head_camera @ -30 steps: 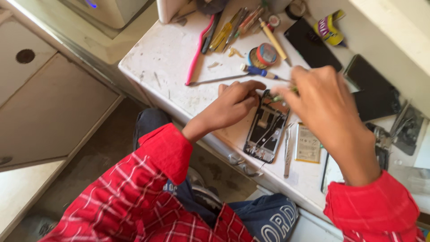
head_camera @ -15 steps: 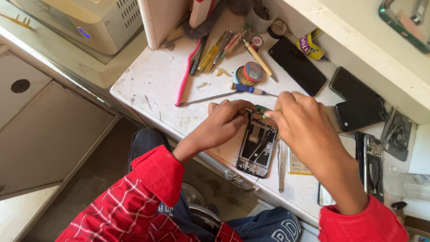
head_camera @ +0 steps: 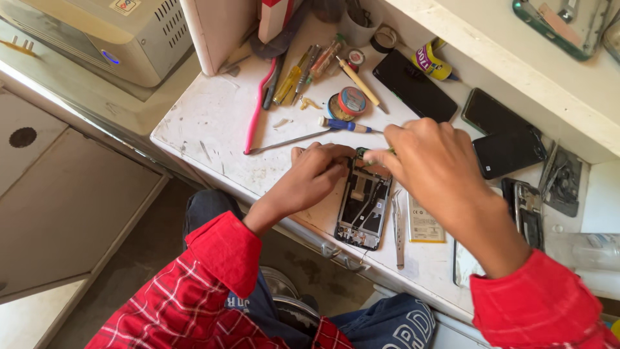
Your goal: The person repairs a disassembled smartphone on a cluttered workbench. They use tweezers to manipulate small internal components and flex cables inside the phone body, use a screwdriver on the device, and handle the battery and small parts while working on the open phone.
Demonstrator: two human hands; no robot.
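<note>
An opened phone (head_camera: 363, 205) with its back removed lies on the white worktable (head_camera: 213, 123), its inner parts showing. My left hand (head_camera: 310, 173) rests on the phone's top left corner, fingers curled against it. My right hand (head_camera: 434, 167) is over the phone's top right corner, fingertips pinched on a small green-tipped part at the frame. Whether it holds a tool is hidden by the fingers.
Metal tweezers (head_camera: 397, 227) and a flat battery (head_camera: 425, 222) lie right of the phone. A blue-handled screwdriver (head_camera: 345, 125), tape rolls (head_camera: 349, 101), a pink spudger (head_camera: 257, 110) and several hand tools lie behind. Dark phones (head_camera: 413, 85) (head_camera: 507, 152) sit at right. A grey box (head_camera: 110, 35) stands at left.
The view has shifted a little. Both hands stay at the top of the open phone; my right hand has drawn in closer over its top right corner.
</note>
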